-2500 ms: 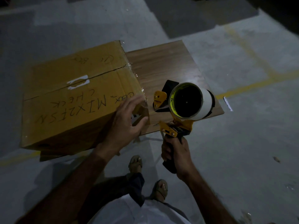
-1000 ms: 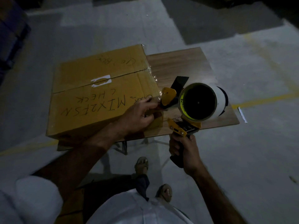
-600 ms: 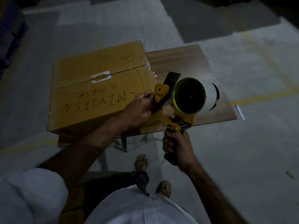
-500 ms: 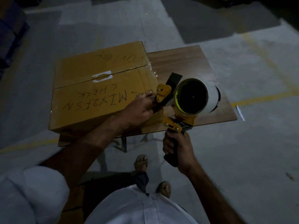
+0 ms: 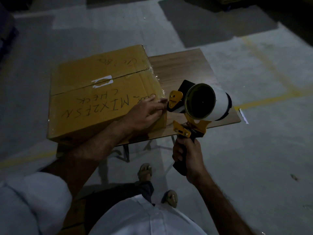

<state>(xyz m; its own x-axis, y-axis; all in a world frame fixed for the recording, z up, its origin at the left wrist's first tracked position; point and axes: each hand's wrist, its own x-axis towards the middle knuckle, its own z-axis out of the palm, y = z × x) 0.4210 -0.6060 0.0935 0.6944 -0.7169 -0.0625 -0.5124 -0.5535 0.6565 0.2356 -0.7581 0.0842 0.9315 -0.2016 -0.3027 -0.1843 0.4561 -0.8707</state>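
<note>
Head view: left hand (image 5: 144, 114) fingers flat, pressing box (image 5: 94, 92) corner; right hand (image 5: 188, 158) grips dispenser (image 5: 199, 102). Step: likely starting seal. Next: pull dispenser along box.

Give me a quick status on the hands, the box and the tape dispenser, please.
Right hand grips tape dispenser handle. Left hand flat on cardboard box corner, fingertips by dispenser nose. No obstruction seen.

One box (image 5: 94, 106), one tape dispenser (image 5: 199, 102), one table (image 5: 183, 68) — two hands (image 5: 144, 114) (image 5: 190, 155).
</note>
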